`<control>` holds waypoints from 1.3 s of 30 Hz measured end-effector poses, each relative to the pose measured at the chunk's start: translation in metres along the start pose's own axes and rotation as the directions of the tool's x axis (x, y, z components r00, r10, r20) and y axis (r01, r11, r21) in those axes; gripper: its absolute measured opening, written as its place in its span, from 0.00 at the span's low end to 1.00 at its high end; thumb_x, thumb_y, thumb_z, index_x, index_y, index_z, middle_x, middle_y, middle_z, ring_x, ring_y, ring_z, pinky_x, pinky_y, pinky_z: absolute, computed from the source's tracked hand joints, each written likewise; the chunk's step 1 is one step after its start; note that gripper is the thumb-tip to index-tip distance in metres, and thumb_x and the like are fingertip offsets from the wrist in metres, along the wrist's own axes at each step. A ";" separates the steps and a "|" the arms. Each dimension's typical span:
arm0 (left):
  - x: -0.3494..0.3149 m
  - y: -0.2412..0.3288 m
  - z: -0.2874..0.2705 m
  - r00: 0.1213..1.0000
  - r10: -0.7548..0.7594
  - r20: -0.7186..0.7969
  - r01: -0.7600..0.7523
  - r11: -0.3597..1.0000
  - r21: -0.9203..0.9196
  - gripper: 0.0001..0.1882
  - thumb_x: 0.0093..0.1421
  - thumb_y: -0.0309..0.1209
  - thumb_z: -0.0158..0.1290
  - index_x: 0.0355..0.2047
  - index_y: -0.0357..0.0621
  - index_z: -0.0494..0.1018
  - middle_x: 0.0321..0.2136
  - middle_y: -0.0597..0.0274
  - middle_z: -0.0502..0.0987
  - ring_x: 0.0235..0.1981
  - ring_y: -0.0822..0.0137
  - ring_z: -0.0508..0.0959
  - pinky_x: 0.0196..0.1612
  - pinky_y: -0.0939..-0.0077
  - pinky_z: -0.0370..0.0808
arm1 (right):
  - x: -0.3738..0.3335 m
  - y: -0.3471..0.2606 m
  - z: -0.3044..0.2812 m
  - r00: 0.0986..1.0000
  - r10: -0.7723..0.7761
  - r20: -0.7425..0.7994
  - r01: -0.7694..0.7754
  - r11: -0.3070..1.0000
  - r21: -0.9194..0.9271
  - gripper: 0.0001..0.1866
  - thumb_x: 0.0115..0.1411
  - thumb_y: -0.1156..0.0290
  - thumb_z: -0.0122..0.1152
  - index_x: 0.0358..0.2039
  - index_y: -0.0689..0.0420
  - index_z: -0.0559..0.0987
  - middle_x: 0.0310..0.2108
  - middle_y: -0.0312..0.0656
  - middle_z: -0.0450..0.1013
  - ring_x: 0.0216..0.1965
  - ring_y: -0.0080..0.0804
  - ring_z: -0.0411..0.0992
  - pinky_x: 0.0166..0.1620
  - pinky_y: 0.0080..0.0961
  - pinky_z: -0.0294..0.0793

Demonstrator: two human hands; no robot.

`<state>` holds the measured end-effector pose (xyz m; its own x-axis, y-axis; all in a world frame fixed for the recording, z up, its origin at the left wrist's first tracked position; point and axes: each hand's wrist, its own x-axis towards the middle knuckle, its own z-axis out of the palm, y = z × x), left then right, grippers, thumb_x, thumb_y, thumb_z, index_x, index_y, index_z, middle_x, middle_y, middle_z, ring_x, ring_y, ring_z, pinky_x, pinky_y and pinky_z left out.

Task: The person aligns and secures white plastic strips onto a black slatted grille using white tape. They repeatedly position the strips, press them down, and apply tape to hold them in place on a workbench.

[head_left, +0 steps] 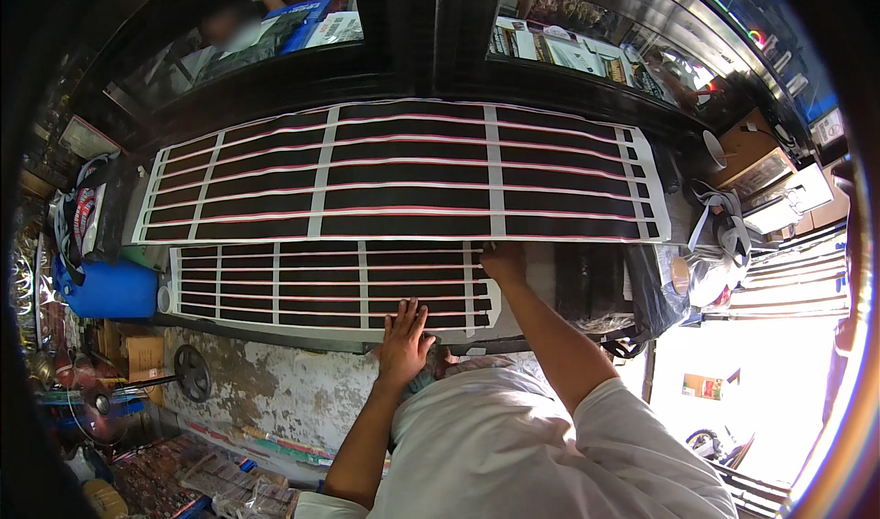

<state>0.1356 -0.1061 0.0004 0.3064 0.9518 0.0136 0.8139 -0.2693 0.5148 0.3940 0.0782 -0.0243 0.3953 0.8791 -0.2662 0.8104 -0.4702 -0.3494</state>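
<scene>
Two long sheets of black panels, banded with white and thin red lines, lie one beyond the other on a grey surface. The far, larger sheet (412, 171) spans most of the bench; the near, smaller sheet (316, 290) meets its front edge. My left hand (401, 347) rests flat on the near edge of the smaller sheet, fingers spread. At that sheet's far right corner, by the front edge of the larger one, is my right hand (504, 262). Its fingers are curled and pressed down; whatever lies between them is hidden.
A blue plastic container (108, 288) stands at the left end. On the right are a black wrapped bundle (591, 285) and a pale plastic bag (720, 258). Dark-framed glass panes (573, 47) rise behind the sheets. A fan (101, 402) is at the lower left.
</scene>
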 end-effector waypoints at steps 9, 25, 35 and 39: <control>-0.001 0.001 -0.002 1.000 -0.018 0.008 0.018 0.999 -0.040 0.39 0.70 0.42 0.61 0.77 0.48 0.61 0.79 0.49 0.55 0.79 0.43 0.54 0.76 0.31 0.51 | 0.010 0.013 0.003 0.983 -0.164 0.082 0.123 0.922 0.367 0.31 0.59 0.52 0.70 0.61 0.51 0.81 0.60 0.49 0.80 0.63 0.53 0.76 0.64 0.42 0.75; 0.001 -0.001 0.001 0.999 -0.034 0.020 0.035 0.999 -0.042 0.37 0.70 0.43 0.61 0.75 0.48 0.64 0.79 0.53 0.56 0.80 0.46 0.54 0.76 0.31 0.53 | 0.006 0.030 0.009 0.973 -0.228 0.033 0.212 0.943 0.257 0.30 0.62 0.50 0.71 0.55 0.62 0.83 0.55 0.61 0.80 0.59 0.63 0.77 0.62 0.49 0.77; 0.000 -0.003 0.000 0.999 -0.038 0.022 0.039 0.997 -0.073 0.37 0.70 0.43 0.61 0.74 0.44 0.65 0.79 0.49 0.56 0.80 0.43 0.53 0.76 0.30 0.50 | 0.008 -0.002 -0.034 0.834 -0.531 0.152 0.535 0.845 0.016 0.34 0.68 0.56 0.66 0.71 0.52 0.69 0.68 0.56 0.70 0.70 0.54 0.68 0.71 0.46 0.68; 0.001 -0.002 0.003 0.999 -0.029 0.019 0.030 0.996 -0.081 0.37 0.69 0.42 0.62 0.74 0.46 0.65 0.78 0.49 0.56 0.80 0.43 0.53 0.76 0.29 0.51 | 0.021 0.002 -0.019 0.778 -0.611 0.147 0.626 0.774 -0.096 0.26 0.69 0.58 0.62 0.64 0.53 0.77 0.62 0.53 0.76 0.65 0.53 0.73 0.66 0.48 0.72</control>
<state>0.1355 -0.1052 -0.0027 0.2919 0.9563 -0.0173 0.7802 -0.2276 0.5826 0.4120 0.0970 -0.0130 -0.2509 0.9599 -0.1253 0.9162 0.1937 -0.3509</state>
